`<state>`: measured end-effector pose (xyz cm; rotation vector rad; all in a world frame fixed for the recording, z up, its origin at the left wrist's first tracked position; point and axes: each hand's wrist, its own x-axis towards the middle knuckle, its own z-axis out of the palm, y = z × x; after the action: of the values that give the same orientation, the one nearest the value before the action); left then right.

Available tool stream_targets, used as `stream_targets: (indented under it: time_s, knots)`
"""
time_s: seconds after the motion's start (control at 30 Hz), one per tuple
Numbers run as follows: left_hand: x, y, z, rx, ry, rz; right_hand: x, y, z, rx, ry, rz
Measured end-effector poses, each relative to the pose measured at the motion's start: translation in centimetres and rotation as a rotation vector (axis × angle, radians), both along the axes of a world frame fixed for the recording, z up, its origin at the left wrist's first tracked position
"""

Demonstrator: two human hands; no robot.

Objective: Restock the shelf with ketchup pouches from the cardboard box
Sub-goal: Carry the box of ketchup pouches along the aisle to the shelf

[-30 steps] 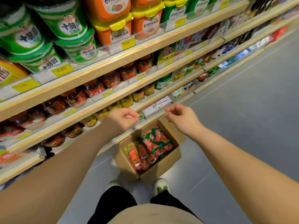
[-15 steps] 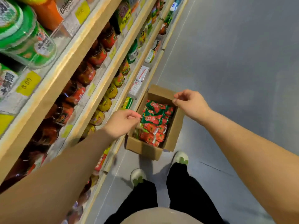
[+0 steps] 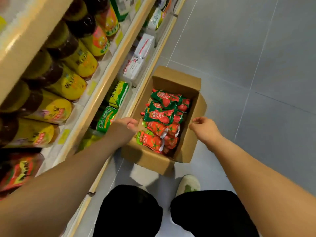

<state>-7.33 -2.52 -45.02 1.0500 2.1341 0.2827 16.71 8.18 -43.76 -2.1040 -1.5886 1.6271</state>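
An open cardboard box (image 3: 168, 79) stands on the grey floor against the shelf's base. It holds several red and green ketchup pouches (image 3: 163, 120) lying in a heap. My left hand (image 3: 124, 126) hovers over the box's left edge with its fingers curled in and nothing in them. My right hand (image 3: 204, 128) hangs over the box's right flap, fingers loosely bent and apart, holding nothing. Both hands are above the pouches, not touching them.
The shelf unit (image 3: 100, 86) runs along the left. Its tiers carry yellow-labelled jars (image 3: 80, 62), green packets (image 3: 106, 118) and white packets (image 3: 143, 47). Red pouches (image 3: 18, 171) lie lower left. Grey tiled floor (image 3: 256, 65) spreads to the right. My legs and a shoe (image 3: 188, 184) are below the box.
My head has tilted down, so the box is nearer and larger in view. Both hands have dropped from shelf height to just over the box's edges.
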Motion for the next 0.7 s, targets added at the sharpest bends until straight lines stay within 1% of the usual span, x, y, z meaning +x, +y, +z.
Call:
stream_targets:
  time_s: [0.13, 0.17, 0.23, 0.3, 0.33, 0.4, 0.47, 0.57, 0.63, 0.7]
  knots:
    - [-1.5, 0.2, -11.6, -0.075, 0.01, 0.012, -0.2, -1.0, -11.9, -0.085, -0.087, -0.108]
    - [-1.8, 0.3, -14.0, -0.098, 0.049, -0.003, -0.3, -1.2, -14.4, -0.108, -0.101, -0.145]
    - [-2.2, 0.5, -17.5, -0.141, 0.141, 0.003, -0.5, -2.0, -18.2, -0.151, -0.07, -0.248]
    - [-2.8, 0.9, -21.1, -0.172, 0.181, 0.04, -0.9, -2.8, -22.2, -0.116, -0.023, -0.337]
    - [-3.3, 1.1, -22.6, -0.169, 0.169, 0.053, -1.2, -3.1, -24.0, -0.061, -0.003, -0.371]
    - [-4.0, 1.4, -24.7, -0.132, 0.136, 0.065, -1.6, -3.8, -26.3, 0.05, 0.023, -0.433]
    - [-4.7, 1.5, -26.2, -0.061, 0.143, 0.077, -1.8, -4.1, -27.9, 0.126, 0.026, -0.479]
    - [-5.4, 2.4, -27.5, -0.033, 0.195, 0.085, -1.2, -3.7, -29.3, 0.105, 0.013, -0.493]
    - [-5.6, 2.8, -28.0, -0.034, 0.232, 0.101, -0.5, -3.3, -29.8, 0.069, -0.063, -0.433]
    - [-5.5, 2.8, -28.4, -0.017, 0.279, 0.103, 0.0, -3.3, -29.8, 0.076, -0.116, -0.37]
